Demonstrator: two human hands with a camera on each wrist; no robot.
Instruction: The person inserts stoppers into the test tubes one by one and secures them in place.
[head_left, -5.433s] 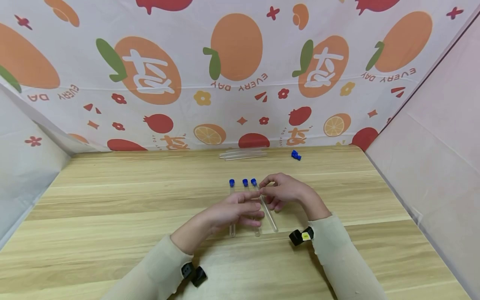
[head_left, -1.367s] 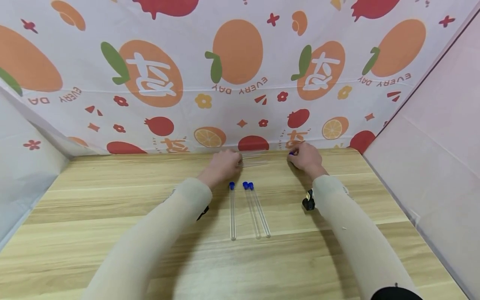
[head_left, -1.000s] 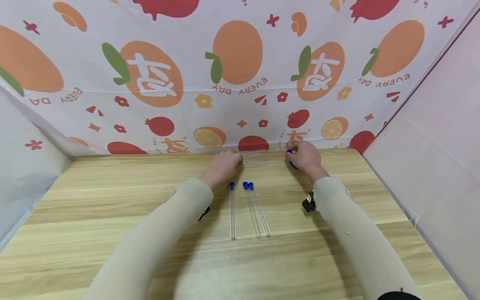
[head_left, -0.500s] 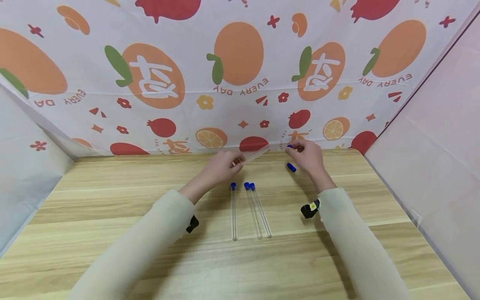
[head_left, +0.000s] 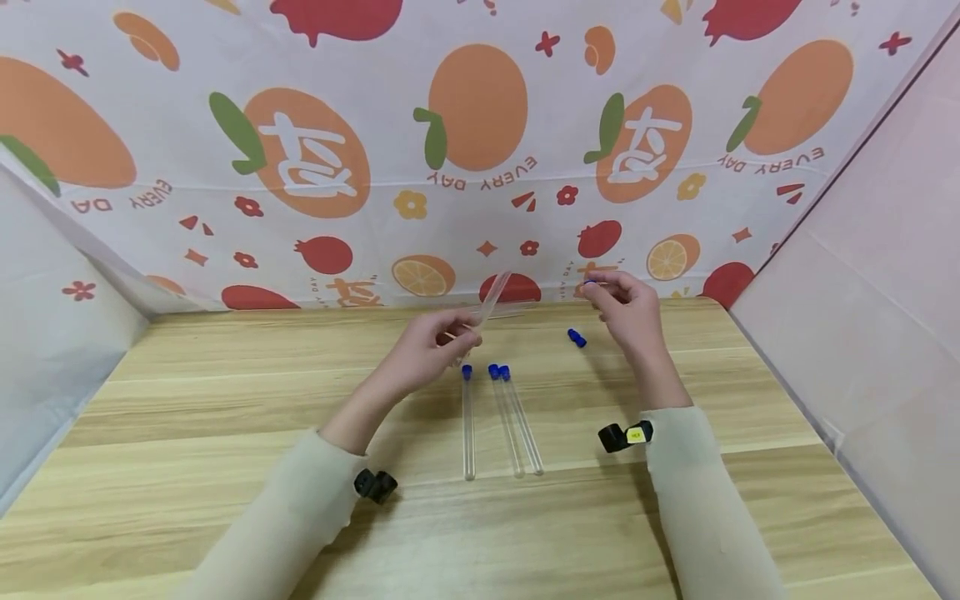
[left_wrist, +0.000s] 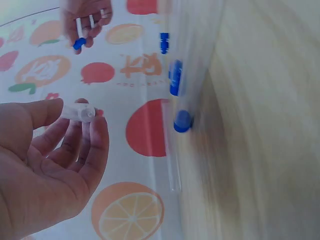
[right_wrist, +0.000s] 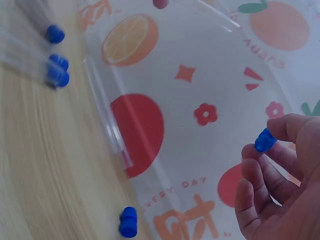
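Note:
My left hand (head_left: 427,348) holds a clear test tube (head_left: 495,296) between thumb and fingers, tilted up over the back of the table. Its round open mouth (left_wrist: 88,114) shows in the left wrist view. My right hand (head_left: 630,312), raised at the back right, pinches a small blue cap (right_wrist: 265,140) between thumb and fingertips. Below it on the table lies loose blue plastic (head_left: 577,337) that looks like two caps end to end. In front of my hands lie three test tubes with blue caps: a left tube (head_left: 468,425), a middle tube (head_left: 508,425) and a slanted right tube (head_left: 525,425).
More clear tubes (head_left: 517,308) lie along the table's back edge, against a fruit-print cloth (head_left: 480,208). Pale side walls (head_left: 885,275) flank the wooden table (head_left: 187,433). A small black camera sits on each wrist.
Since earlier, both hands have reached to the back. My left hand has picked up a clear tube and tilted it up, drawing back. My right hand has lifted one blue cap off the table.

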